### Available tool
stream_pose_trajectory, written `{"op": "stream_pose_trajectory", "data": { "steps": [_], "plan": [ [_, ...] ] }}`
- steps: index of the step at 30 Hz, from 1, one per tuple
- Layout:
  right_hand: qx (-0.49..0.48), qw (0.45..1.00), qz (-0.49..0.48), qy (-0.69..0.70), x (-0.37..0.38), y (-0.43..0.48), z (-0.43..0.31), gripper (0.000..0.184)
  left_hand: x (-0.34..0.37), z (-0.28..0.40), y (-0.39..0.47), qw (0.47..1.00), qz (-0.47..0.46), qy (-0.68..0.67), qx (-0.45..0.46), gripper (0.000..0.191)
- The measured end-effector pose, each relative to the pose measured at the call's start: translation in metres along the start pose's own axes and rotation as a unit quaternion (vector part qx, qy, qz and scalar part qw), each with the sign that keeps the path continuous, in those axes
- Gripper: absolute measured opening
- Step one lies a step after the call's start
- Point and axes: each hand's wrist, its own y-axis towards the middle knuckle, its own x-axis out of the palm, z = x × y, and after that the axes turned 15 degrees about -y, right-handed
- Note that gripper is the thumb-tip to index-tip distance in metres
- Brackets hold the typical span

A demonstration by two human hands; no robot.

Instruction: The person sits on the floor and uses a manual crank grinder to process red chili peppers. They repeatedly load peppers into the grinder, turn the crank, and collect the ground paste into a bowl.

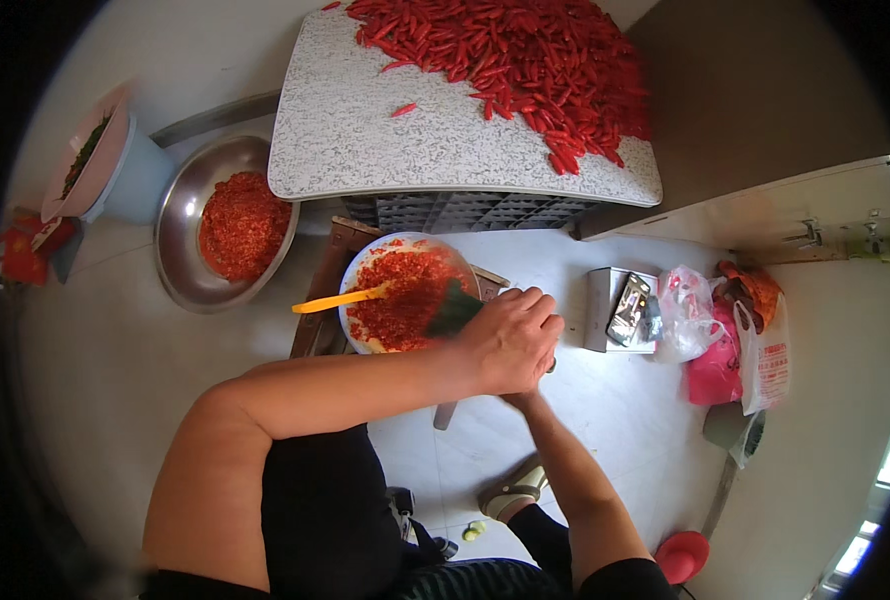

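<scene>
Over the right side of a bowl (345, 304) of chopped red chili, my left hand (511, 337) is closed around a dark green implement (454, 309). Its outline is blurred, so its exact kind is unclear. My right hand (521, 399) comes up from below and is mostly hidden beneath the left; its fingers cannot be seen. A yellow-handled utensil (332, 301) rests in the chopped chili (388, 319), its handle sticking out over the left rim. Under the bowl is a brown wooden stool (317, 319).
Whole red chilies (512, 60) are heaped on a speckled tabletop (332, 127). A steel basin (182, 247) holds more chopped chili at left, near a light-blue bucket (141, 180). To the right are a phone (630, 309) on a white box (600, 300) and several plastic bags (686, 315).
</scene>
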Motion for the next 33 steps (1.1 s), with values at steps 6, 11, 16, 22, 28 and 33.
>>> {"op": "stream_pose_trajectory", "data": {
  "steps": [6,11,16,22,28,33],
  "plan": [
    [-0.121,0.99,-0.073,-0.003,-0.078,-0.165,-0.022,0.025,-0.004,-0.001,0.0,1.0,-0.015,-0.005,-0.006,0.014],
    [-0.149,0.986,0.065,0.042,-0.192,-0.223,-0.001,0.023,-0.004,-0.004,0.003,1.0,0.01,-0.002,0.005,0.014],
    [-0.077,0.966,0.237,0.07,-0.24,-0.215,0.003,0.015,-0.003,-0.006,0.002,1.0,0.009,0.004,0.02,0.015],
    [0.048,0.923,0.378,-0.06,-0.287,-0.128,0.038,0.013,-0.001,-0.006,0.002,0.999,-0.05,0.015,-0.013,0.018],
    [0.092,0.939,0.323,-0.071,-0.297,-0.036,0.062,0.012,0.001,-0.004,0.005,1.0,0.014,0.005,0.007,0.013],
    [0.131,0.959,0.241,-0.065,-0.254,0.047,0.082,0.027,0.002,-0.002,0.004,1.0,-0.008,0.019,0.001,0.015]
  ]
}}
